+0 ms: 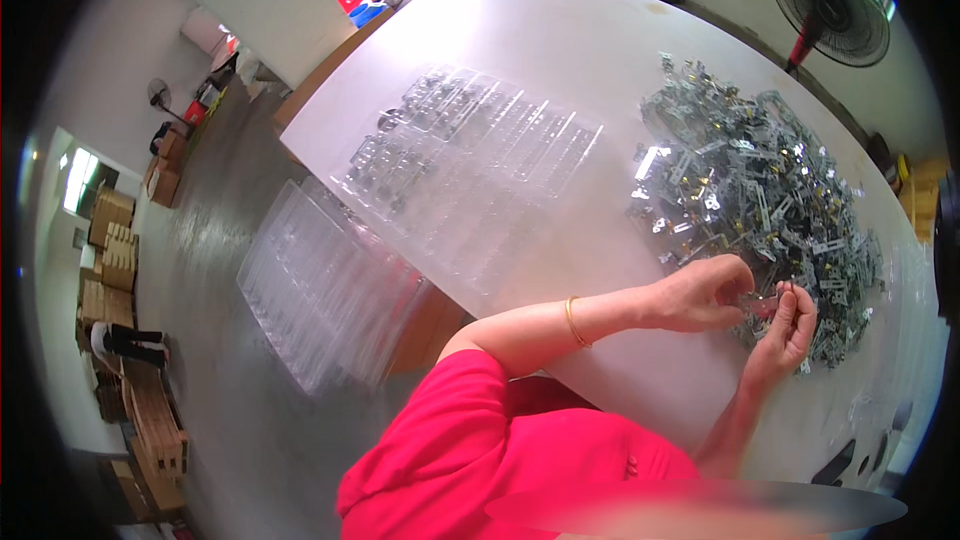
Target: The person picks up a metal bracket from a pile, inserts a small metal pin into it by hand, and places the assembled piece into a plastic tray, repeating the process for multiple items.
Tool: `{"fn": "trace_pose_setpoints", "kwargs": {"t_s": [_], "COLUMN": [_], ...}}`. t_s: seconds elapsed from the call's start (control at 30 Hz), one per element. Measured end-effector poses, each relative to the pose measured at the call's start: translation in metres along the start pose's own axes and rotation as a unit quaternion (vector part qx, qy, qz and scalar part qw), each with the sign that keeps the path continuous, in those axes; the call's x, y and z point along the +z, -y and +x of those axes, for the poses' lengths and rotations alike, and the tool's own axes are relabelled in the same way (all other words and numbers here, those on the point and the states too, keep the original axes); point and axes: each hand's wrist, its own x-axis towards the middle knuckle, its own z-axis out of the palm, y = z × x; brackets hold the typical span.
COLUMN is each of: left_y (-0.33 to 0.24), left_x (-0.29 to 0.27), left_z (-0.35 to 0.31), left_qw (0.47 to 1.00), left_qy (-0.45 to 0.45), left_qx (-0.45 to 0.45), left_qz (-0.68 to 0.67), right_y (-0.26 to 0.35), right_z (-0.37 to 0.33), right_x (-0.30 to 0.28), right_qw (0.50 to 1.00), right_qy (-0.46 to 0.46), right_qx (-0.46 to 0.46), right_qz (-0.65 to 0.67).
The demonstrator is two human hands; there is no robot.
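Both my hands are over the near edge of a large pile of small silvery metal parts [765,160], some with brass-coloured bits, on the white table [560,30]. Between my fingers is one small flat metal part [762,306], too small to name. My left hand [700,292] reaches in with a gold bangle on the wrist, its thumb and fingers closed on the part's left end. My right hand [787,332] pinches the other end with its fingertips. Clear plastic blister trays [520,225] lie further left, with metal parts in the pockets toward the far left.
A stack of clear trays [320,290] stands beside the table's left edge, on a cardboard box [425,330]. A fan [828,5] stands past the far right edge. Dark small objects [840,462] lie at the near right. Another person [135,343] is far left near cardboard stacks.
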Motion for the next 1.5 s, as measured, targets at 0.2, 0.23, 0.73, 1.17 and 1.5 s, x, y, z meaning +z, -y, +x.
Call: {"fn": "trace_pose_setpoints", "kwargs": {"t_s": [0.2,0.23,0.73,1.17,1.5], "left_y": [-0.014,-0.015,-0.093,-0.092,-0.078], "left_x": [0.006,0.006,-0.140,-0.245,-0.254], "left_z": [0.000,-0.001,-0.082,-0.204,-0.204], "left_qw": [0.984,0.975,0.843,0.688,0.667], "left_qy": [-0.016,-0.019,-0.355,-0.396,-0.330], "left_qx": [0.078,0.103,-0.018,-0.284,-0.301], "left_qz": [0.157,0.196,0.404,0.538,0.596], "right_y": [-0.013,-0.011,0.010,0.012,0.011], "right_z": [-0.001,-0.003,-0.042,-0.060,-0.059], "right_x": [-0.002,-0.001,0.044,0.065,0.068], "right_qw": [0.997,0.997,0.978,0.926,0.921], "right_qy": [0.002,0.005,0.196,0.355,0.368], "right_qx": [-0.062,-0.064,-0.039,-0.110,-0.103], "right_qz": [-0.046,-0.043,0.062,-0.073,-0.079]}}
